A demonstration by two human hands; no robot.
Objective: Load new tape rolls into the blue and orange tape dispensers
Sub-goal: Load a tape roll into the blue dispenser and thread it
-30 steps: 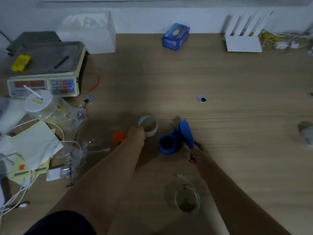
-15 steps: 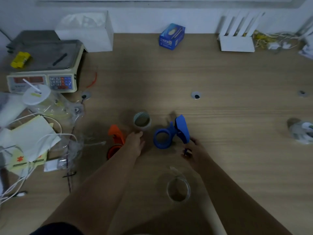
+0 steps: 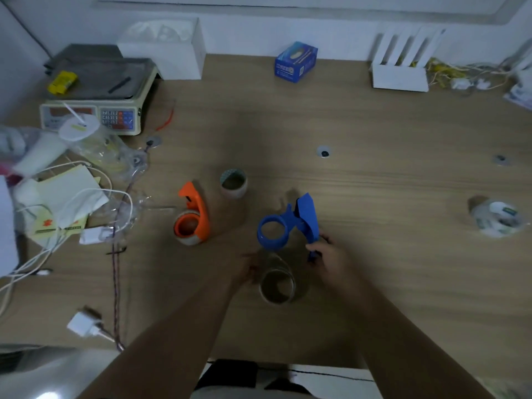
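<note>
The blue tape dispenser lies on the wooden table with its round hub bare. My right hand grips its handle at the lower right. A clear tape roll lies flat just below the dispenser. My left hand is blurred at the left side of that roll; whether it touches the roll I cannot tell. The orange tape dispenser lies to the left with a roll on its hub. An empty cardboard tape core stands behind, between the two dispensers.
A weighing scale, plastic bags, papers and white cables crowd the left side. A blue box and a white rack stand at the back. Another clear tape roll lies far right. A charger plug sits near the front edge.
My left hand let go of the cardboard core, left it standing behind and drew back towards me to the clear roll. The orange dispenser came fully into sight. My right hand stayed on the blue handle.
</note>
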